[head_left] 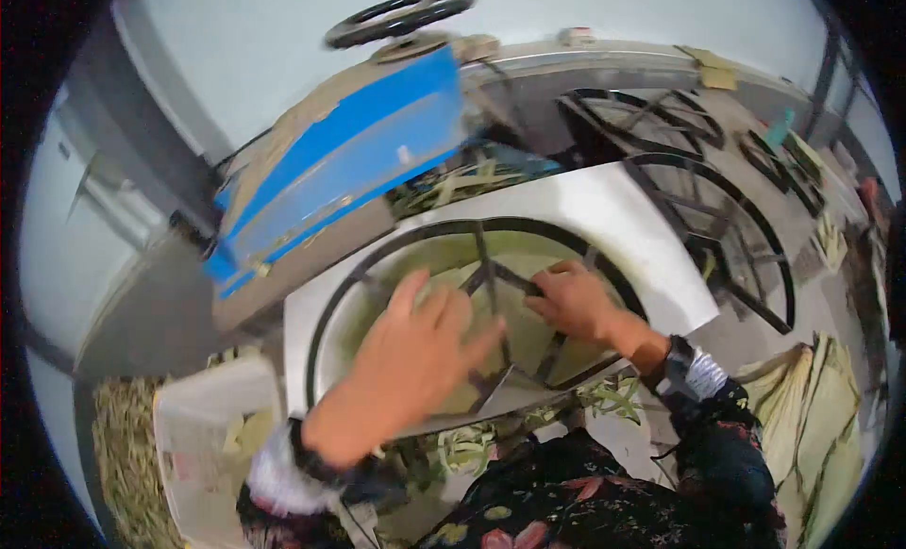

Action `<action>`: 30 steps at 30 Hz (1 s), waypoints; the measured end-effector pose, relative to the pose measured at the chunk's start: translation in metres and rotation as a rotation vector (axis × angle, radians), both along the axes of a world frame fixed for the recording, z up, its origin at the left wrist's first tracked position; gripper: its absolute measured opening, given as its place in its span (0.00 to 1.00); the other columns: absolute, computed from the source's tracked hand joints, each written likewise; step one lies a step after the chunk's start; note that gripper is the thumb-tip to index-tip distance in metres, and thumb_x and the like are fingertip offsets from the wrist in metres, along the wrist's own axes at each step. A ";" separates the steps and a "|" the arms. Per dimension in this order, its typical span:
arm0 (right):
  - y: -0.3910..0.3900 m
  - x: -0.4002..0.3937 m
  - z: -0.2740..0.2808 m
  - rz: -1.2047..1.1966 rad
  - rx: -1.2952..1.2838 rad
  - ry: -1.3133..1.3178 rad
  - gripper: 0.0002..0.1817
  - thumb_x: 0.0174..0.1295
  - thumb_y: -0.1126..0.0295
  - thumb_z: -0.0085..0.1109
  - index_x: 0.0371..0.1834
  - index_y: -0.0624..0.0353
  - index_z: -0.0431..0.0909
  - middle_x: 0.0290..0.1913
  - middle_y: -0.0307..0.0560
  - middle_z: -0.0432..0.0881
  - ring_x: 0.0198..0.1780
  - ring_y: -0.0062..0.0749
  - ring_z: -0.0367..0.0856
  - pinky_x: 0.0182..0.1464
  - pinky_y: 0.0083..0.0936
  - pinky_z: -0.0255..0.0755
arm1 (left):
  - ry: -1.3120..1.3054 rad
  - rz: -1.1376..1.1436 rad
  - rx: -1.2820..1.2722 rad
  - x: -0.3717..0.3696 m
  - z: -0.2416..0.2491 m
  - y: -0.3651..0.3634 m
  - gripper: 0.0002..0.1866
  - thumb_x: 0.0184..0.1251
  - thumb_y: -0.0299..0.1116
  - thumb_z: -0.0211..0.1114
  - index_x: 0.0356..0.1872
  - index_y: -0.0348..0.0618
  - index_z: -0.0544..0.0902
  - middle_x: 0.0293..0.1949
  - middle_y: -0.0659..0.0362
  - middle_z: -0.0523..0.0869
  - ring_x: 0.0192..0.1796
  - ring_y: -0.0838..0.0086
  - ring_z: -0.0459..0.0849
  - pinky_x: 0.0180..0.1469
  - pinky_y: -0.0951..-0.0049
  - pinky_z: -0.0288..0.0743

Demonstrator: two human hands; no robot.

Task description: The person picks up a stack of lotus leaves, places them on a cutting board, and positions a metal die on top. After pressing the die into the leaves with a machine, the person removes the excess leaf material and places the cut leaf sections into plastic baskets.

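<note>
A round black frame [415, 236] with spokes lies on a white board [651, 205] in front of me. Pale green sheet material [444, 257] shows inside the ring, between the spokes. My left hand [401, 365] is over the left half of the frame, its fingers spread and holding nothing. On the right side, my right hand [578, 306] has its fingers closed around a spoke near the middle of the ring.
A blue box [349, 162] with a black handwheel [401, 19] above it stands behind the board. More black frames [779, 257] lie to the right. Dried leaves [812, 398] are at lower right; a white bin [222, 455] and leaf scraps [123, 455] at lower left.
</note>
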State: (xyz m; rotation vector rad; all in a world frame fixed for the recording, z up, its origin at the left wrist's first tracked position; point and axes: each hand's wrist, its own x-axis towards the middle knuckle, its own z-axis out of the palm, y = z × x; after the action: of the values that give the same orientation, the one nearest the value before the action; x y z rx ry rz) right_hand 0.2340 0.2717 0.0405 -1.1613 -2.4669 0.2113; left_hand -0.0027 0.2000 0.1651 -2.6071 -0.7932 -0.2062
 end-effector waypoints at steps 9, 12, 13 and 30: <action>-0.031 0.178 0.081 -0.448 0.253 0.045 0.12 0.56 0.64 0.59 0.31 0.63 0.75 0.25 0.57 0.77 0.32 0.55 0.76 0.39 0.40 0.70 | -0.283 -0.023 -0.721 0.094 -0.052 -0.026 0.24 0.48 0.40 0.70 0.47 0.43 0.78 0.43 0.53 0.79 0.38 0.58 0.80 0.37 0.65 0.77; -0.024 0.287 0.070 -0.716 0.365 0.062 0.13 0.57 0.62 0.58 0.31 0.64 0.74 0.25 0.58 0.77 0.30 0.57 0.76 0.35 0.44 0.71 | -0.299 0.137 -0.386 0.113 -0.089 -0.008 0.26 0.45 0.43 0.70 0.46 0.44 0.76 0.42 0.53 0.76 0.40 0.59 0.75 0.42 0.62 0.73; -0.023 0.322 0.074 -0.840 0.214 0.098 0.15 0.58 0.61 0.57 0.32 0.65 0.74 0.28 0.60 0.78 0.33 0.57 0.77 0.36 0.44 0.70 | -0.205 0.208 -0.444 0.119 -0.098 -0.006 0.27 0.42 0.43 0.71 0.46 0.44 0.77 0.45 0.52 0.76 0.42 0.58 0.76 0.44 0.62 0.73; 0.033 0.785 -0.092 -0.984 -0.118 -0.103 0.10 0.59 0.67 0.54 0.36 0.63 0.77 0.34 0.55 0.78 0.40 0.47 0.76 0.44 0.35 0.68 | 0.068 0.540 -0.015 0.169 -0.131 -0.018 0.17 0.52 0.30 0.56 0.46 0.40 0.76 0.32 0.50 0.78 0.33 0.64 0.81 0.30 0.72 0.76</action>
State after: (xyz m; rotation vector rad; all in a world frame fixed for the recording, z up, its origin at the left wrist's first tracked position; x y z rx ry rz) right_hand 1.0194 0.3047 -0.0512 -2.2965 -1.6852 0.0020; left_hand 0.1666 0.1824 0.0340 -2.2922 -1.4302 0.0450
